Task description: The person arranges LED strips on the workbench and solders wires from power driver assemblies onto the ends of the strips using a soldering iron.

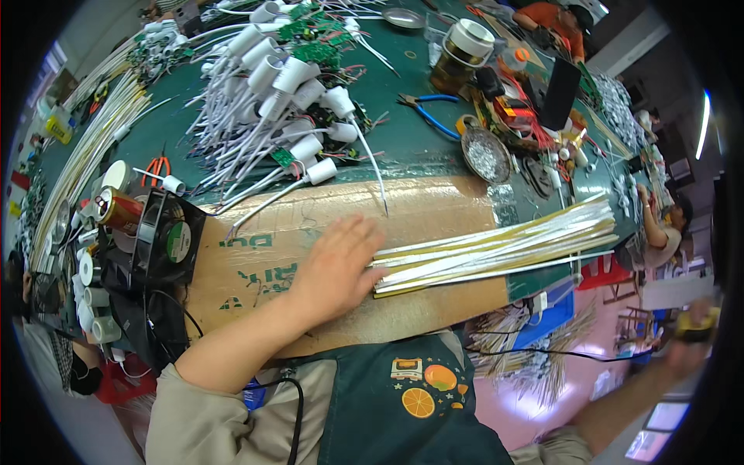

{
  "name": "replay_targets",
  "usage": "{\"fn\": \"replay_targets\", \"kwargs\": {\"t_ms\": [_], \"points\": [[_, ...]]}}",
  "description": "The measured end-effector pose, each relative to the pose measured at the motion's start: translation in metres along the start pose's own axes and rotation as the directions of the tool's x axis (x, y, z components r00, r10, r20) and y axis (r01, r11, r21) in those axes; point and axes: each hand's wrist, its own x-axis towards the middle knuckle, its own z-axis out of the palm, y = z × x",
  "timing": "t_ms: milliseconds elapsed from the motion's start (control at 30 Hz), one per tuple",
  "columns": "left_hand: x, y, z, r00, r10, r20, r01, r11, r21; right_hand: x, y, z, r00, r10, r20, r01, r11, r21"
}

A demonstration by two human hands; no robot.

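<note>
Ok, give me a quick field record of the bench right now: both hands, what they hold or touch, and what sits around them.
left hand: flat on the cardboard sheet, fingertips against the end of the strip bundle
strip bundle: long white and yellow strips, lying across the cardboard
right hand: stretched out to the side off the bench, blurred, around something yellow
behind the cardboard: pile of white sockets with wires
left of the cardboard: small black fan
also there: blue-handled pliers

My left hand (pixel 335 267) rests on the brown cardboard sheet (pixel 434 209), touching the bundle of thin white-and-yellow strips (pixel 496 249) to its right; white capped wired parts (pixel 279 93) piled behind.
</note>
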Motion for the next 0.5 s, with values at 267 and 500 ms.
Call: {"fn": "replay_targets", "kwargs": {"t_ms": [267, 500], "points": [[0.049, -0.058, -0.018, 0.941, -0.022, -0.337, 0.113, 0.961, 0.252, -0.161, 0.26, 0.136, 0.889, 0.457, 0.033, -0.427, 0.799, 0.423], [0.092, -0.038, -0.005, 0.931, -0.168, -0.324, 0.223, 0.964, 0.142, -0.201, 0.303, 0.18, 0.776, 0.604, 0.181, -0.621, 0.683, 0.384]]}}
